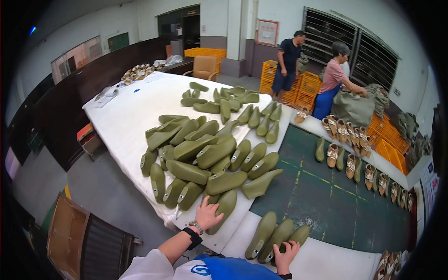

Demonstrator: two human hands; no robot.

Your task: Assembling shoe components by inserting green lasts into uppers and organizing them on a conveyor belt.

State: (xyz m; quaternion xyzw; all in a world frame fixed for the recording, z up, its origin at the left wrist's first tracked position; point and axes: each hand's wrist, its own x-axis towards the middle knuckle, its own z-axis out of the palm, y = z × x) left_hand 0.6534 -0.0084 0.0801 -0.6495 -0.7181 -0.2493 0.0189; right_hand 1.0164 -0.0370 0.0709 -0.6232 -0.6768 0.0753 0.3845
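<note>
Green shoe lasts lie in a large pile on the white table, several showing a small round metal-rimmed hole at the heel. My left hand (207, 216), with a wristwatch, is at the pile's near edge. Its fingers are spread, touching the side of a shoe last (227, 205) lying sole up. On the white strip at the right, my right hand (285, 257) curls its thumb and fingers around the heel end of a shoe last (299, 235). Two more lasts lie beside it, a middle one (281, 235) and a left one (262, 233). My palms hide the undersides of the grips.
A dark green conveyor belt (326, 186) runs beyond my right hand. Along its far ledge stand brown-and-white shoes (332, 155) and lasts. Two people are beyond, one handling a grey-green sack (352, 107) near orange crates (308, 84). A wooden-sided cart (70, 228) stands at lower left.
</note>
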